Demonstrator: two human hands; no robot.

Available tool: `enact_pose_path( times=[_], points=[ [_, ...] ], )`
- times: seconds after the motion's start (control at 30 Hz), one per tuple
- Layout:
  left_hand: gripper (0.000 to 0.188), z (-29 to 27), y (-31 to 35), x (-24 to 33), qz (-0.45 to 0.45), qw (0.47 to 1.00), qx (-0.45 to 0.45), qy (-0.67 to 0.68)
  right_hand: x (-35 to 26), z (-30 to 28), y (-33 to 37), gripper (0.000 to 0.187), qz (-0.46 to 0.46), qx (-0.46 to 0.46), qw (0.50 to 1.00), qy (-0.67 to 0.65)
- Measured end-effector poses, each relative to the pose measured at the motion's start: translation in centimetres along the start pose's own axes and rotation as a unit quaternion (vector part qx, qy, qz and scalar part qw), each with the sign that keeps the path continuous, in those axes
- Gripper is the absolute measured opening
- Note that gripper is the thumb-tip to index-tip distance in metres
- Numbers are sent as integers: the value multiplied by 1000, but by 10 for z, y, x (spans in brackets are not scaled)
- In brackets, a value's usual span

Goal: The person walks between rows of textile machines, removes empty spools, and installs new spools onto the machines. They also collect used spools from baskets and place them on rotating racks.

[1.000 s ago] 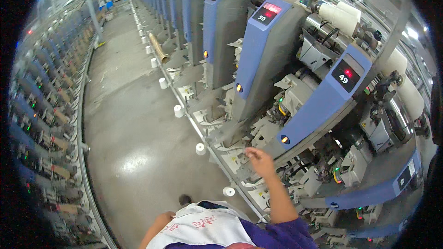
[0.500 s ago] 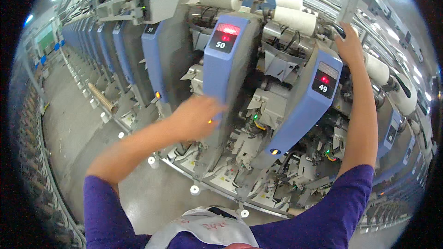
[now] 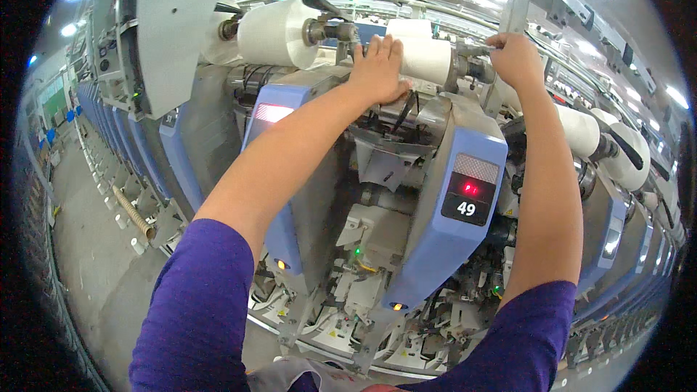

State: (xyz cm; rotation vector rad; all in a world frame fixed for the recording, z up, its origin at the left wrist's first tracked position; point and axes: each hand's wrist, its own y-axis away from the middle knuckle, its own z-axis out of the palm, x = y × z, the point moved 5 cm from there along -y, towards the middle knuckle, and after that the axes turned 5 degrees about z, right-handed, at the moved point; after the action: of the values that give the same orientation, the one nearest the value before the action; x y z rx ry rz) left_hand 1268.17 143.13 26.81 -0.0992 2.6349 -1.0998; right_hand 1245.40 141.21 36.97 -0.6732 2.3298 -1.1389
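Note:
A white yarn package (image 3: 428,60) sits sideways in its metal holder (image 3: 472,65) on top of the winding machine. My left hand (image 3: 379,71) lies open at the package's left end, fingers spread upward and thumb toward the drum below. At the opposite end, my right hand (image 3: 517,59) is closed round the holder's handle, which the fingers mostly hide. Beneath the package are a grey drum housing (image 3: 434,117) and a pale metal guide plate (image 3: 385,163). A blue machine front (image 3: 443,225) with a lit red display stands just below, between my forearms.
Another white yarn package (image 3: 276,33) hangs to the left, and more packages (image 3: 581,131) line the right. A large grey box unit (image 3: 163,36) stands at upper left. An upright metal post (image 3: 517,0) rises behind my right hand. Blue machine fronts (image 3: 178,152) run down the aisle.
My left hand has moved up and right from the lower machine front to the yarn package's left end. The view has shifted closer and rightward. My right hand stays at the holder's handle.

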Motion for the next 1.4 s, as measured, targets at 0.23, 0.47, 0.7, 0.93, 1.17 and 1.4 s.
enact_pose_path(
  times=[0.23,0.47,0.7,0.93,1.17,1.4],
  points=[
    [25,-6,-41,-15,-50,978,170,110,3,4,-9,30,-30,29,999,9],
    [15,-23,-36,2,-206,858,308,356,9,8,-13,28,-42,28,999,-17],
    [18,-16,20,85,-123,702,93,696,13,10,-14,27,-21,32,999,-3],
    [24,-37,180,125,-53,678,-53,732,22,15,-11,24,-27,36,999,-30],
    [23,-76,320,124,-6,524,-141,840,27,19,-4,23,-21,33,999,-18],
    [27,-73,494,127,-158,269,-386,868,26,21,18,27,2,-1,999,52]
  ],
)
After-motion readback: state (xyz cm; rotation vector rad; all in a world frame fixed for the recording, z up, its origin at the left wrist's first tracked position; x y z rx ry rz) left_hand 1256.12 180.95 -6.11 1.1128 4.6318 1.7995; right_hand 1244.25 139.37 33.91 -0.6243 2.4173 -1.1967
